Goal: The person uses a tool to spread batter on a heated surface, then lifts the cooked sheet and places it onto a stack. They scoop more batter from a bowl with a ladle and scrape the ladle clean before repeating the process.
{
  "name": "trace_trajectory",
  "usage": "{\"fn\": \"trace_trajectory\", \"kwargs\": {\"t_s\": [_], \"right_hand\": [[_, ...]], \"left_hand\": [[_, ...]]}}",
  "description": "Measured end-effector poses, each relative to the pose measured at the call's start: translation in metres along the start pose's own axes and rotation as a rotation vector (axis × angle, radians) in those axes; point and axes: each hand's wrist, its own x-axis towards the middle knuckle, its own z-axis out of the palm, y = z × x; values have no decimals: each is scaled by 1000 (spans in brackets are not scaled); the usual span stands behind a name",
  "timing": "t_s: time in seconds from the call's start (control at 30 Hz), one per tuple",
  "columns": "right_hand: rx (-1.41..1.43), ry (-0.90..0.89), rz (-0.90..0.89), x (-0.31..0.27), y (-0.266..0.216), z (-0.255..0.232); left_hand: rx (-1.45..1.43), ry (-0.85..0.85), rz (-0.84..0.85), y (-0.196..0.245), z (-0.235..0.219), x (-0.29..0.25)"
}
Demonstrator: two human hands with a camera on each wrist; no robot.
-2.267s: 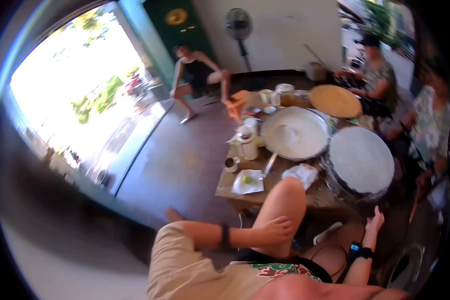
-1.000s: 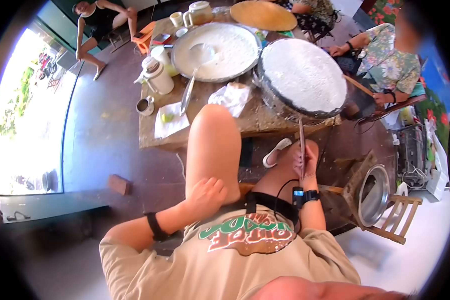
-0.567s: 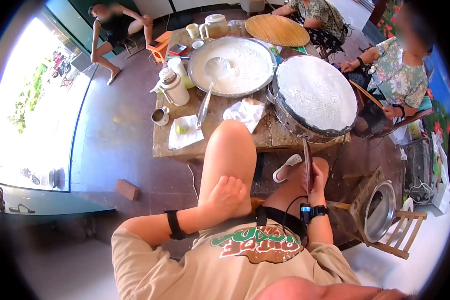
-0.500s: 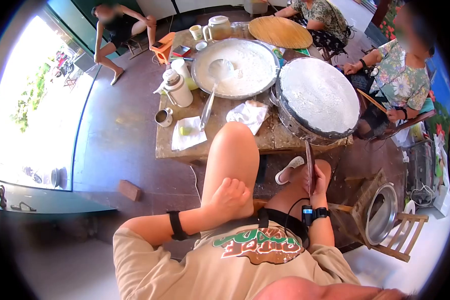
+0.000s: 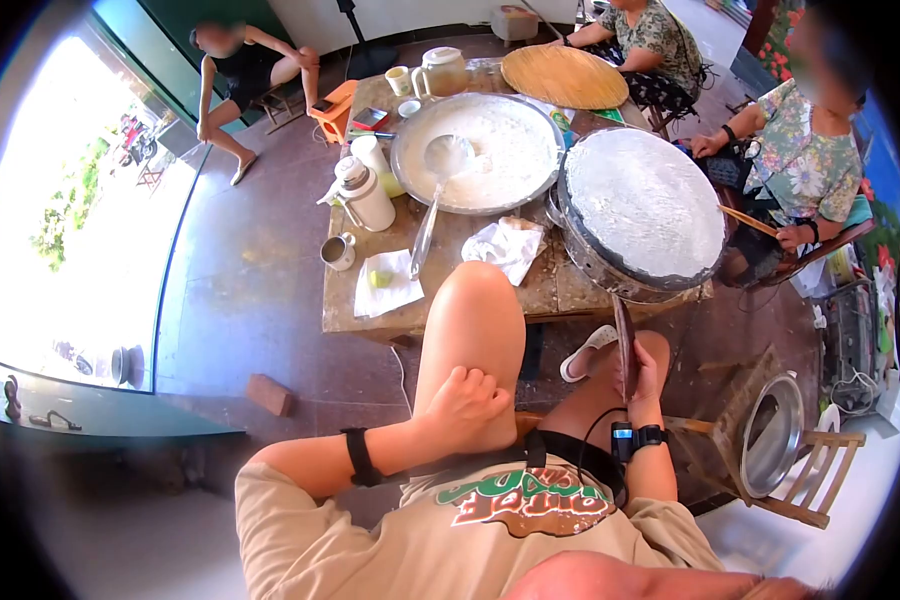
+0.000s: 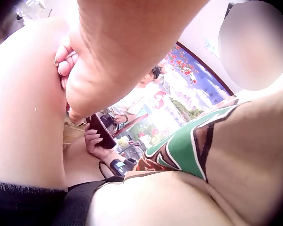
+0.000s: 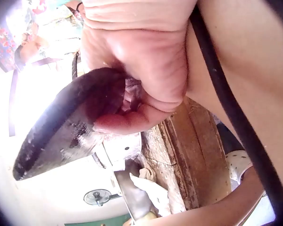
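The dark flat stick (image 5: 623,345) stands nearly upright in my right hand (image 5: 638,372), its lower end over my right thigh and its tip reaching up to the rim of the big round steamer (image 5: 646,205), whose white sheet lies taut across the top. My fingers (image 7: 132,120) are clamped round the stick's lower end, thumb laid along one face. My left hand (image 5: 467,400) rests on my raised left knee, fingers loosely curled against the skin and holding nothing.

I judge this to be the waiting step: tool in hand, sheet not yet touched. The next move would call for tipping the stick forward and bringing its thin edge level with the steamer's rim, slowly, since the sheet looks thin (and the stick is long for one hand).

Across the table (image 5: 440,275) stand the wide metal basin of white batter (image 5: 490,150) with its ladle (image 5: 432,200), a white flask (image 5: 363,195), a small cup (image 5: 337,252), a crumpled cloth (image 5: 505,245) and a round woven tray (image 5: 565,77). A person in a flowered shirt (image 5: 805,160) sits by the steamer holding a thin stick.

Only the head view shows the steamer, the table and where the stick points. The right wrist view alone shows my grip close up and the stick's scuffed dark face; the left wrist view confirms my left fingers lie on bare thigh, with the right hand and stick small beyond.
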Motion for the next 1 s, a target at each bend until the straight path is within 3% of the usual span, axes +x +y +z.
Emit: {"fn": "trace_trajectory", "kwargs": {"t_s": [0.43,0.53,0.63,0.7,0.73,0.77,0.8,0.83,0.87,0.97,1.0], "right_hand": [[19,27,-5,1,-1,5],[10,-13,13,-2,-2,6],[-19,40,22,8,0,-6],[-73,25,19,6,0,-7],[-98,16,18,5,0,-7],[-86,50,6,6,2,-6],[-73,85,-11,9,3,-5],[-63,121,-27,10,3,-5],[-52,118,-18,11,3,-7],[-41,123,-4,11,3,-7],[-53,137,-5,9,3,-1]], "left_hand": [[24,56,15,-4,-4,0],[15,-9,36,-4,0,-1],[-334,-21,33,-36,6,10],[-107,257,-125,-90,-3,29],[-499,499,-368,-116,-22,39],[-392,683,-541,-138,-30,49],[-387,659,-722,-160,-38,54],[-337,799,-806,-187,-25,59],[-197,746,-892,-206,-25,66],[-399,1210,-1090,-242,-48,113],[-344,1286,-1161,-271,-26,142]]}}
